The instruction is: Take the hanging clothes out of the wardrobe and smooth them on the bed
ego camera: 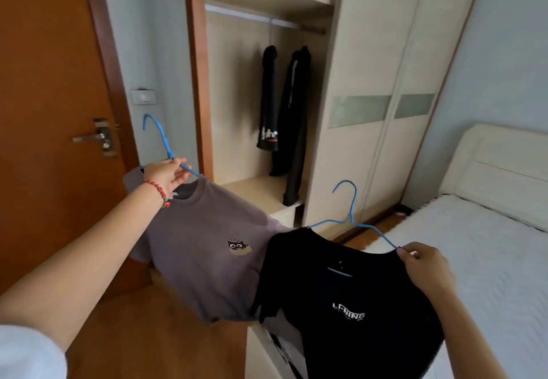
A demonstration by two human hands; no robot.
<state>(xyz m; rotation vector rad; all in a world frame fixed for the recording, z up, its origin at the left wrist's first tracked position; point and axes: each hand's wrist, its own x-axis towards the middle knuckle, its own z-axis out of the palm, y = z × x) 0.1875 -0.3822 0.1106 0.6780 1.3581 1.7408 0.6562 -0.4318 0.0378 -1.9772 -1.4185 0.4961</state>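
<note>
My left hand [167, 175] grips a blue hanger [161, 138] that carries a grey-purple T-shirt [204, 248] with a small cartoon print. My right hand [424, 266] pinches the shoulder of a black T-shirt [350, 304] on a second blue hanger [350, 218], near the bed's edge. Both shirts hang in the air in front of the open wardrobe [267, 96]. Two dark garments [284, 117] still hang from the rail [267, 19] inside. The bed [489, 260] with white bedding lies to the right.
A brown door [50, 111] with a metal handle stands shut at the left. The wardrobe's sliding doors [385, 96] are pushed right, next to the white headboard [498, 165]. A white bed frame corner [261, 349] sits below the black shirt. Wooden floor lies underfoot.
</note>
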